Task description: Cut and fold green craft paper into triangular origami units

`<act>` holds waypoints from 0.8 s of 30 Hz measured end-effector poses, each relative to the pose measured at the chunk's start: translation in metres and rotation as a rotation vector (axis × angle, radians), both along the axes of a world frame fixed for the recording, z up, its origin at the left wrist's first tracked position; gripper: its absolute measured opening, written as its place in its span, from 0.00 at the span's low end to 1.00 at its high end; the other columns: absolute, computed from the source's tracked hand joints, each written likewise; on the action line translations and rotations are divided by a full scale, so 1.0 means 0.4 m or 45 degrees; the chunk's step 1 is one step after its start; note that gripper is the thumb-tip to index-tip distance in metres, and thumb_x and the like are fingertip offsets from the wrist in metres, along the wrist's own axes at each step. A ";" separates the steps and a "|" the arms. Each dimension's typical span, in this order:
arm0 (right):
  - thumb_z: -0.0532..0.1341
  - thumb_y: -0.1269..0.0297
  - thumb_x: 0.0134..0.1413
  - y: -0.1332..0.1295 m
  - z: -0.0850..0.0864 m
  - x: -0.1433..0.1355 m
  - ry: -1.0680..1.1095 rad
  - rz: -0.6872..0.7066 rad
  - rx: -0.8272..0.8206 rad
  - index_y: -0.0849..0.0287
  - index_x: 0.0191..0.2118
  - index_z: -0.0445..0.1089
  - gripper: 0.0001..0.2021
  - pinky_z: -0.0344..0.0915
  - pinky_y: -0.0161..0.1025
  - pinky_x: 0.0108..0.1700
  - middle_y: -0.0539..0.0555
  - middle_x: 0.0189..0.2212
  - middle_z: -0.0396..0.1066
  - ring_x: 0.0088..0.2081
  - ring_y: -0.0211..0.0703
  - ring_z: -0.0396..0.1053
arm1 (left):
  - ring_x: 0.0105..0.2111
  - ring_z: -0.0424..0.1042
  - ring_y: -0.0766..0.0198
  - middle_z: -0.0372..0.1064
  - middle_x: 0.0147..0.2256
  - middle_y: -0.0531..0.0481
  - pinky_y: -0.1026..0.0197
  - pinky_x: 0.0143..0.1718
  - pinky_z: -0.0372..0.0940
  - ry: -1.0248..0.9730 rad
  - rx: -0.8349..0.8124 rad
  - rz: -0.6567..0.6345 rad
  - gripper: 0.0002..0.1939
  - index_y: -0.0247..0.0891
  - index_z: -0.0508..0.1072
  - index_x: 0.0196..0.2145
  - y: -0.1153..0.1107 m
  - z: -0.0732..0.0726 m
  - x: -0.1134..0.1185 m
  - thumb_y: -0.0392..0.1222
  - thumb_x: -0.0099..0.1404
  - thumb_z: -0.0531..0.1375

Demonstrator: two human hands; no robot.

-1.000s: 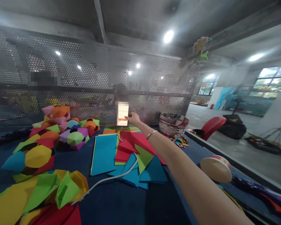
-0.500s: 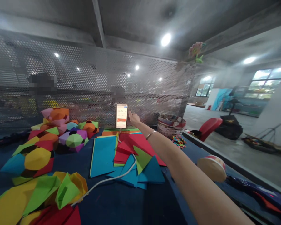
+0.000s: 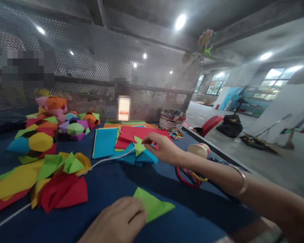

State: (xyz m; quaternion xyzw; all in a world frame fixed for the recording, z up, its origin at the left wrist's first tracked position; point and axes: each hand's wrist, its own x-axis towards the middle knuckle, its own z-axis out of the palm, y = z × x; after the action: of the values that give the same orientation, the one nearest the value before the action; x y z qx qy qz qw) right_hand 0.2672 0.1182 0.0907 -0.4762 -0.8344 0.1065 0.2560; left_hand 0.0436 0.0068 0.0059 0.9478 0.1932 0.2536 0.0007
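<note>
My left hand [image 3: 123, 216], at the bottom centre, is closed on the left end of a piece of folded green paper [image 3: 158, 206], which lies low over the dark blue table. Its fingers are curled and partly hide the paper. My right hand [image 3: 159, 145] reaches in from the right with a bangle [image 3: 243, 182] on the forearm. Loosely bent and apart, its fingers hang beside a light green paper piece [image 3: 140, 145] on the pile, and no held thing shows. Blue sheets [image 3: 105, 143] and red sheets [image 3: 131, 133] lie there too.
A lit phone [image 3: 123, 108] stands behind the sheets, with a white cable [image 3: 114, 157] crossing the table. Folded paper shapes [image 3: 40, 141] crowd the left. Right are a woven basket [image 3: 172, 120], a paper cup [image 3: 198, 150] and red-handled scissors [image 3: 187, 177].
My right hand has drawn back from beside the phone, down over the paper pile. My left hand and the folded green paper have come into view as the camera tilted down.
</note>
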 end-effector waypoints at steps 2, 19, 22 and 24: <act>0.62 0.73 0.63 -0.118 -0.037 0.023 0.019 0.075 -0.030 0.59 0.40 0.73 0.04 0.67 0.38 0.45 0.53 0.39 0.77 0.40 0.40 0.73 | 0.45 0.79 0.59 0.78 0.47 0.45 0.61 0.46 0.75 -0.011 -0.034 0.026 0.28 0.37 0.73 0.49 -0.007 0.007 -0.003 0.20 0.55 0.49; 0.64 0.72 0.58 -0.316 -0.097 -0.003 -0.185 0.019 -0.318 0.59 0.39 0.72 0.04 0.55 0.43 0.46 0.50 0.34 0.76 0.39 0.44 0.69 | 0.42 0.80 0.64 0.80 0.44 0.49 0.67 0.44 0.75 -0.142 0.116 0.023 0.28 0.39 0.73 0.48 -0.011 0.016 -0.002 0.19 0.59 0.46; 0.63 0.69 0.59 -0.323 -0.102 -0.015 -0.200 -0.019 -0.287 0.59 0.39 0.71 0.03 0.53 0.44 0.45 0.50 0.32 0.74 0.38 0.44 0.67 | 0.41 0.81 0.64 0.80 0.43 0.48 0.67 0.42 0.75 -0.148 0.125 0.018 0.28 0.39 0.74 0.47 -0.010 0.026 0.002 0.20 0.59 0.45; 0.63 0.68 0.58 -0.327 -0.110 -0.020 -0.205 -0.050 -0.264 0.60 0.42 0.70 0.06 0.53 0.45 0.45 0.52 0.34 0.74 0.38 0.45 0.66 | 0.41 0.81 0.64 0.81 0.44 0.48 0.66 0.42 0.76 -0.140 0.121 0.022 0.28 0.39 0.74 0.47 -0.009 0.028 0.002 0.20 0.59 0.45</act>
State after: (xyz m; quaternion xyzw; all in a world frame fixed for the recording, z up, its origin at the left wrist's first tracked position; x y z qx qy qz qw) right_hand 0.2591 -0.0125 0.0466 -0.5232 -0.8275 0.1484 0.1396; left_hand 0.0444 0.0030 0.0171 0.9297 0.1887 0.3143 -0.0357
